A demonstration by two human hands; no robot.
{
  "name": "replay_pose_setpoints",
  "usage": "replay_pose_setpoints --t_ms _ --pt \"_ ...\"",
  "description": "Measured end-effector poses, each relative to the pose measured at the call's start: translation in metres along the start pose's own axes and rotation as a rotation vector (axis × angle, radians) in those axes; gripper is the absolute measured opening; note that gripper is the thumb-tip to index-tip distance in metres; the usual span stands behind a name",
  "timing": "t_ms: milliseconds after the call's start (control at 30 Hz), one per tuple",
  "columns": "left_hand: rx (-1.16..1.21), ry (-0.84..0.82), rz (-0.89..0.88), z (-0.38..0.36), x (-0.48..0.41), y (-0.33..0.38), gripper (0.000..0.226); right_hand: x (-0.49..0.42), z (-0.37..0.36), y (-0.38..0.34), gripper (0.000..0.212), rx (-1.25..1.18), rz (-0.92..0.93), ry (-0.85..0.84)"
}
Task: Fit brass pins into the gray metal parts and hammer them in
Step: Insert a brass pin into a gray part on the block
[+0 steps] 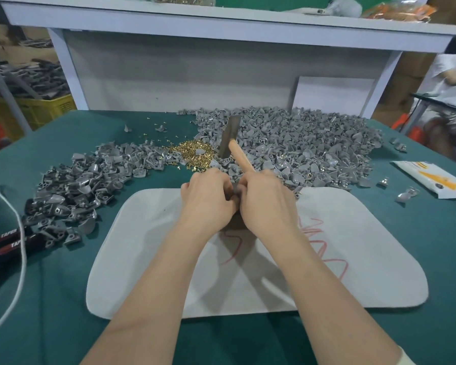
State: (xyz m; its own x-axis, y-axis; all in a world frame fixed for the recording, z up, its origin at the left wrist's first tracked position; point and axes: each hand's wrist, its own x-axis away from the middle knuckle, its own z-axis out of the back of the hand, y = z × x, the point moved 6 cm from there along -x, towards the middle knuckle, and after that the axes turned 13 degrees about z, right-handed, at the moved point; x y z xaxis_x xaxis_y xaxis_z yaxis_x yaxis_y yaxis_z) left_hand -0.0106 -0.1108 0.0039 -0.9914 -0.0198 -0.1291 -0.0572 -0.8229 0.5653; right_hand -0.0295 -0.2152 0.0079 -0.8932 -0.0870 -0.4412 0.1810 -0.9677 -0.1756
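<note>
My left hand [208,198] and my right hand [266,204] meet over the far edge of the white mat [148,259], fingers curled round a small gray part [234,192] that is mostly hidden between them. My right hand also holds a hammer [232,139] by its wooden handle; the dark metal head points away over the parts. A heap of brass pins [192,154] lies just beyond my hands. A big pile of gray metal parts [300,148] spreads to the right, and a second pile of gray parts [71,191] lies to the left.
The green table cloth [50,299] carries black-handled pliers [3,243] and a white cord [19,233] at the left edge. A white and orange packet [432,177] lies at the right. A shelf frame [221,19] stands behind, and a seated person [448,83] is at the far right.
</note>
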Motion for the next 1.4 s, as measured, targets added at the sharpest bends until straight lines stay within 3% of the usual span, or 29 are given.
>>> replay_pose_setpoints --t_ms 400,833,1000,1100,1267,1400 --pt "0.034 -0.012 0.038 -0.002 -0.002 -0.006 0.012 -0.001 0.004 0.009 0.008 -0.195 0.050 -0.034" --pt "0.056 -0.047 -0.009 0.002 0.001 -0.002 0.011 -0.004 0.002 0.009 0.010 -0.158 0.066 -0.081" --pt "0.066 -0.032 0.000 0.003 0.002 -0.002 0.011 -0.003 0.003 0.021 0.019 -0.455 -0.041 -0.013" --pt "0.065 -0.027 0.008 0.003 0.001 -0.004 0.010 -0.001 0.001 0.026 0.019 -0.501 -0.102 -0.002" --pt "0.060 -0.028 0.008 0.002 0.001 -0.003 0.010 0.000 0.000 0.023 0.008 -0.474 -0.099 0.002" --pt "0.058 -0.031 0.005 0.003 0.001 -0.003 0.010 0.000 0.004 0.012 0.011 -0.298 -0.018 -0.013"
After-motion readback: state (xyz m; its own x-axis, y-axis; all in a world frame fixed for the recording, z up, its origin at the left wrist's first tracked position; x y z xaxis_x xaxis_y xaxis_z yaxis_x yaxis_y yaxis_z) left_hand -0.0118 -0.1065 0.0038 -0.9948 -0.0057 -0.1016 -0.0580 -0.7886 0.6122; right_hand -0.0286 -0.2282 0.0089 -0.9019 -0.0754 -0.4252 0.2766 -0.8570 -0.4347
